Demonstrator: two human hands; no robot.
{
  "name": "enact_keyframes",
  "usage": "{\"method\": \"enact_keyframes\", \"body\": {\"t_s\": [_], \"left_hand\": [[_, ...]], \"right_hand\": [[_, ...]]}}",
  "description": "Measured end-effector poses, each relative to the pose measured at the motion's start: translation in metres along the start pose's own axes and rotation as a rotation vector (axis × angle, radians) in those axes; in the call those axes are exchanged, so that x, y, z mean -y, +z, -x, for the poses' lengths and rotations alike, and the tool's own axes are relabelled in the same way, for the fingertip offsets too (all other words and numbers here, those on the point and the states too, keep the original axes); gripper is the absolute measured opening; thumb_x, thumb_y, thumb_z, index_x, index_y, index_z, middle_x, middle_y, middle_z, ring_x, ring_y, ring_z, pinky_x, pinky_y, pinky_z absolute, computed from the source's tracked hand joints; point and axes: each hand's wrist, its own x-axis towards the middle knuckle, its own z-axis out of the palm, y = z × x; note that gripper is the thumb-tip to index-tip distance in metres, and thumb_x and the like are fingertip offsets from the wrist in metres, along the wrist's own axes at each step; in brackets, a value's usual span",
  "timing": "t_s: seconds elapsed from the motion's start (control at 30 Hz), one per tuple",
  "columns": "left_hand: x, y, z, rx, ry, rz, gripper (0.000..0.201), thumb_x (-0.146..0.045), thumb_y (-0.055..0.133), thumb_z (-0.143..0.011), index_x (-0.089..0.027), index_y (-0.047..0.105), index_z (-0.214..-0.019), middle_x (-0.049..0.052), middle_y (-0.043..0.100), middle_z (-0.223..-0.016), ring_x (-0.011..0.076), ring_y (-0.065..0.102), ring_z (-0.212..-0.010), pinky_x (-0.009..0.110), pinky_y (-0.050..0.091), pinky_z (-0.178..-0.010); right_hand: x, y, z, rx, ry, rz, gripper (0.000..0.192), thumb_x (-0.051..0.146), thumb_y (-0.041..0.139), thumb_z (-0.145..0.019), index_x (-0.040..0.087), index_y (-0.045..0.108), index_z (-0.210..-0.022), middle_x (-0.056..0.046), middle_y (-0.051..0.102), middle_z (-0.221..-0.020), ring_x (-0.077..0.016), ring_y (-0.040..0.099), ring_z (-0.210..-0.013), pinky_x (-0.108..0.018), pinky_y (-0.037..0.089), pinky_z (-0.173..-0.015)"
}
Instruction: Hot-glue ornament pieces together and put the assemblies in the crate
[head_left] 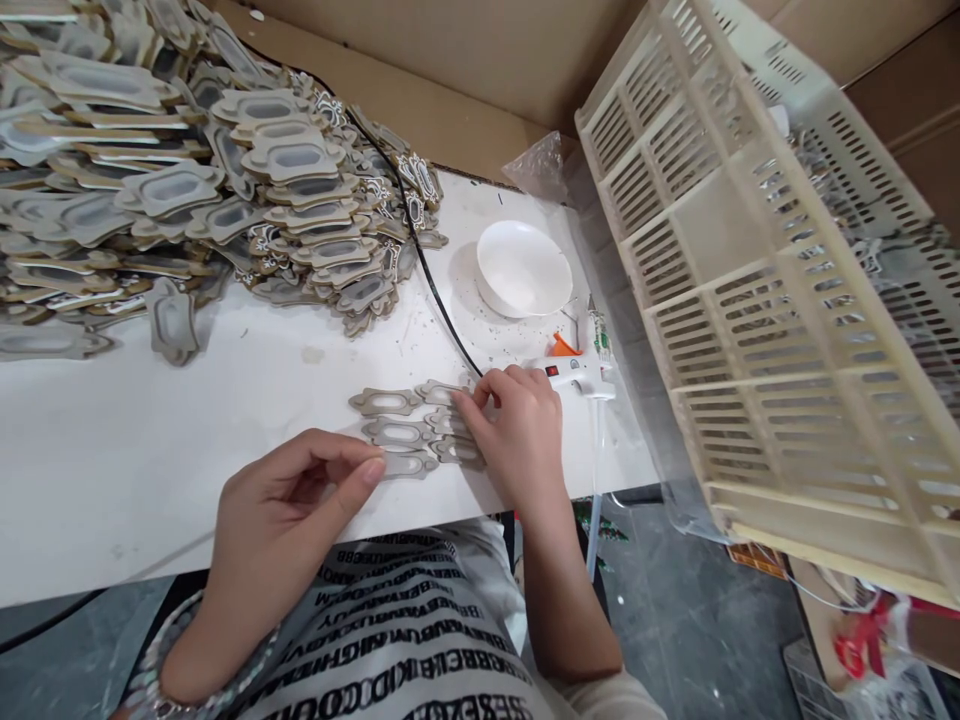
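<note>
In front of me, several flat grey-beige ornate frame pieces [391, 433] with long cut-out centres lie in two short columns. My left hand [289, 495] is closed, thumb and forefinger pinched at the left end of the nearest left piece [409, 464]. At the right column, my right hand [517, 425] has curled fingers and its thumb against the farthest piece [442, 391]. That piece's right end is hidden by the fingers. Just past my right hand lies a white glue gun [581, 377] with an orange trigger.
Large stacks of similar frame pieces [292, 160] fill the table's back left. A black cable [427, 265] runs from them toward my right hand. A white bowl [523, 270] stands behind the glue gun. A tilted cream plastic crate [705, 230] rises on the right, beyond the table edge.
</note>
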Motion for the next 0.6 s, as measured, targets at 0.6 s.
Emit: {"method": "enact_keyframes", "body": {"t_s": [0.6], "left_hand": [[0.003,0.001,0.003,-0.044,0.002,0.030,0.009,-0.034,0.076,-0.078,-0.026,0.072,-0.075,-0.004,0.070,-0.066,0.0097,0.061,-0.054,0.015,0.050,-0.047]], "right_hand": [[0.001,-0.021,0.034,0.187,-0.020,-0.690,0.018,0.024,0.072,-0.088,0.022,0.064,-0.072,0.004,0.066,-0.069,-0.0140,0.055,-0.068,-0.027,0.042,-0.064]]}}
